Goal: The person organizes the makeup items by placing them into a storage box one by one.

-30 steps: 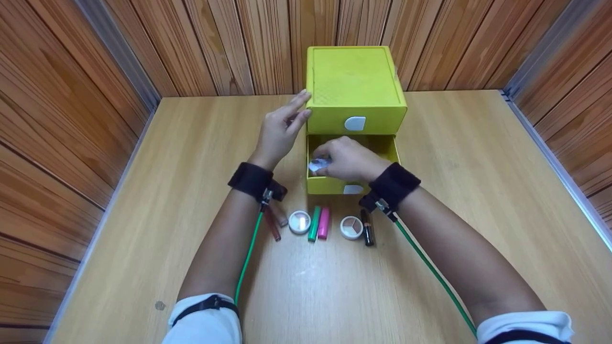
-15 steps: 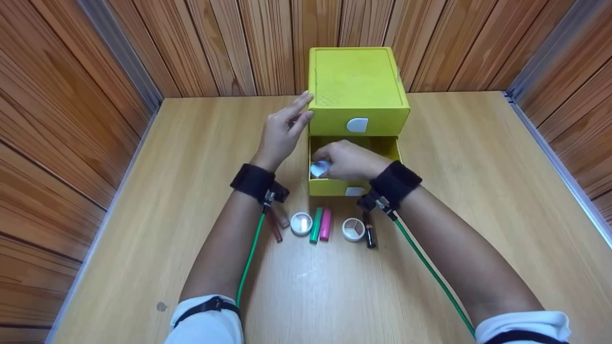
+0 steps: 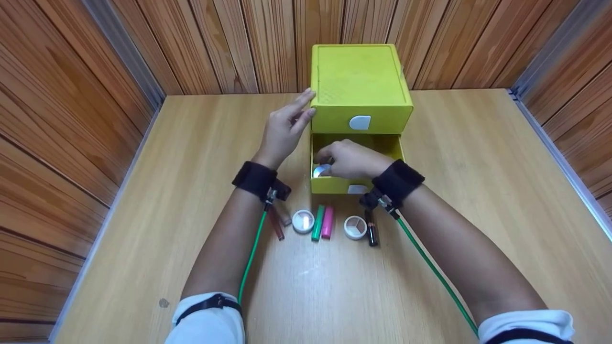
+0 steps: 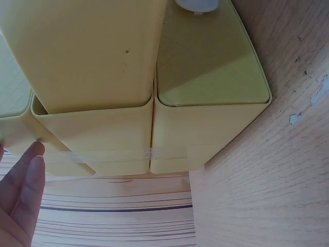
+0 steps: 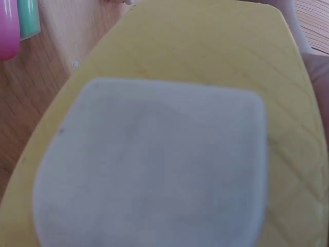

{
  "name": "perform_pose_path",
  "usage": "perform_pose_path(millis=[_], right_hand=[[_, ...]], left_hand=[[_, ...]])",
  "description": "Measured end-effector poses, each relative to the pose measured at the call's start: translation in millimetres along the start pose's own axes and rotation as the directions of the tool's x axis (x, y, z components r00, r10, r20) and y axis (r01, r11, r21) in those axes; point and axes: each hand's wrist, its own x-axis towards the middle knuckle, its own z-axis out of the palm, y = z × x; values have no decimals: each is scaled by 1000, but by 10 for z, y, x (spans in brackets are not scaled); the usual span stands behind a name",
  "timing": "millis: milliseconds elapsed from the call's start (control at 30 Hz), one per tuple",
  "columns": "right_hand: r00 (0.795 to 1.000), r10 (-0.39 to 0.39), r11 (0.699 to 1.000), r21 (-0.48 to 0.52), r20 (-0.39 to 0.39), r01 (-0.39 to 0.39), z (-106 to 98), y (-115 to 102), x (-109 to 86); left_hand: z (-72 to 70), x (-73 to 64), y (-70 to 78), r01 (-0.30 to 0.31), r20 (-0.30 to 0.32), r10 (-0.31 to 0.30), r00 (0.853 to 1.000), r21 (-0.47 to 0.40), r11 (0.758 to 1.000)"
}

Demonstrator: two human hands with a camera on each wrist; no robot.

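- Presently, a pale shiny item (image 3: pixel 321 170) sits low at the near left corner of the pulled-out lower drawer (image 3: pixel 330 185), just inside its front wall. What it is: too covered to name.
- Key relation: item lies at the left end of the right hand (image 3: pixel 351 158), under the fingertips. Right hand is much the nearer; left hand (image 3: pixel 286 126) is outside the drawer, farther off and to the left.
- Long axis of item: cannot tell; only a rounded, glossy edge shows.
- Right hand state: fingers curled down, seemingly pinching the item against the thumb; exact contact is hidden.
- Right pose: forearm comes in from near right, wrist above the drawer's near right part, back of hand up, fingers pointing left. Right wrist view is filled by the drawer front and its white handle (image 5: pixel 154 164).
- Left hand state: fingers extended, nothing held, fingertips on the left side of the yellow-green drawer unit (image 3: pixel 358 76), by the top drawer. Judgement: steadying it.
- Near side of drawer, on the desk (image 3: pixel 311 296): green tube (image 3: pixel 318 223) beside pink tube (image 3: pixel 327 222); three-part round palette (image 3: pixel 355 228) farther right.
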Motion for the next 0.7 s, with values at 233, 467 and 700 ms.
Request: perform_pose_path(millis=[233,467,700], right_hand=[[993,-74,997,-39,-89,71,-1,-24,-73],[962,-187,975,-156,-200,158,-56,-77,-250],[938,-245,959,-200,-245,199,-71,-99,-503]], left_hand=[[-7,1,-9,3,10,-3,1000,-10,1000],[-20,-5,-17,8,6,-8,1000,-34,999],[0,-1,-4,15,2,-15,1000,-13,1000]])
